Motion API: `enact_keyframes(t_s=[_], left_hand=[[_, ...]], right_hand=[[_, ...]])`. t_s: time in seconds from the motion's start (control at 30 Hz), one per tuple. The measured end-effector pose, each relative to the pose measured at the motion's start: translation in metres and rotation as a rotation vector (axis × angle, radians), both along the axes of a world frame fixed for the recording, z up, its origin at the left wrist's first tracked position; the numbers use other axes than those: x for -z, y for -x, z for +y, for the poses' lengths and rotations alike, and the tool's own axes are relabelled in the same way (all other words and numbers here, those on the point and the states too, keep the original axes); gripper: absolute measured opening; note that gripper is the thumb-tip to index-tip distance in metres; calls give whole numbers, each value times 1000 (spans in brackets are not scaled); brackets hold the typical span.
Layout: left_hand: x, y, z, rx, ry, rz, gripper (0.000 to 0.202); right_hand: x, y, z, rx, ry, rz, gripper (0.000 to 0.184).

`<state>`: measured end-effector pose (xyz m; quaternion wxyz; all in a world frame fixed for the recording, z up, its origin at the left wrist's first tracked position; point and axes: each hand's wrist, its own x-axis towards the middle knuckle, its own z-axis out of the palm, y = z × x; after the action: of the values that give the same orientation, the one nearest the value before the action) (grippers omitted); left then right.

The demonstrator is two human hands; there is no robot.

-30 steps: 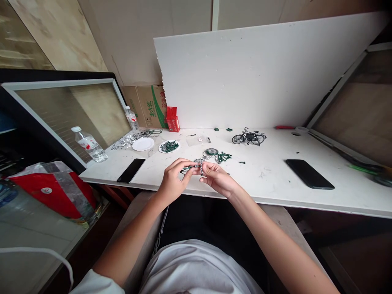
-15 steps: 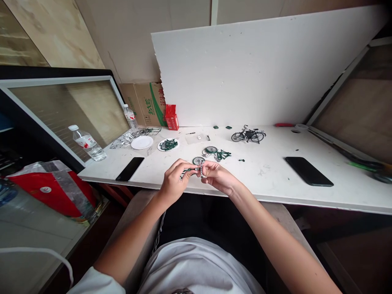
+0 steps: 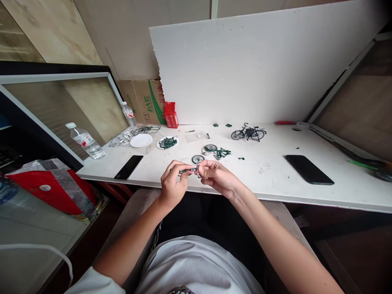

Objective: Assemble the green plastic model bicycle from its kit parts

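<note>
Over the table's front edge, my left hand (image 3: 174, 179) pinches a thin dark green part (image 3: 183, 171), perhaps a piece of a model bicycle. My right hand (image 3: 217, 175) is closed on a small silvery ring-like part (image 3: 198, 168) that meets the green part's end. Fingers cover much of both pieces, so whether they are joined I cannot tell. Just beyond the fingers lies a model wheel (image 3: 197, 159). Behind it are a second wheel (image 3: 211, 148) and a green model bicycle frame (image 3: 223, 153). A black model bicycle (image 3: 248, 132) stands farther back.
Green parts (image 3: 168, 142) lie on a white plate, beside a white disc (image 3: 141, 140) and black sprues (image 3: 148, 129). One phone (image 3: 129, 167) lies left, another (image 3: 308, 169) right. Water bottles (image 3: 87, 143), a red box (image 3: 171, 115) and a carton (image 3: 142, 102) stand at left. A white board (image 3: 245, 73) leans behind.
Both hands stay together at nearly the same spot, with the right hand's fingers turned slightly around the silvery part. The whole view has shifted a little.
</note>
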<state>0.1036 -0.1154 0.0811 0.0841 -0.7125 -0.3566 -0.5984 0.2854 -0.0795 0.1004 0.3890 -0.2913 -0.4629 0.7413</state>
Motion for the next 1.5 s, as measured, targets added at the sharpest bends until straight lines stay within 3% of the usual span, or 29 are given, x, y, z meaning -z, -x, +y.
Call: enact_keyframes(t_s=[0.6,0.8,0.83,0.97,1.07,1.33,1.5], left_hand=[[-2,-1,-5,-23,9,32,11],[-7,11,5,40,156,94,6],[-6,14,7,61,211,77,9],[-1,20,17,185,439,-89,60],[4,21,21,225,493,-150,71],[4,23,20,123,534,-136,63],[4,26,23,143,737,-122,37]], right_hand=[[-2,8,-11,22,40,-9,14],[3,7,-2,6,56,68,36],[5,8,-1,25,64,75,41],[14,13,2,162,135,149,60],[20,17,2,200,194,207,67],[27,12,12,115,131,134,62],[44,0,34,306,191,19,45]])
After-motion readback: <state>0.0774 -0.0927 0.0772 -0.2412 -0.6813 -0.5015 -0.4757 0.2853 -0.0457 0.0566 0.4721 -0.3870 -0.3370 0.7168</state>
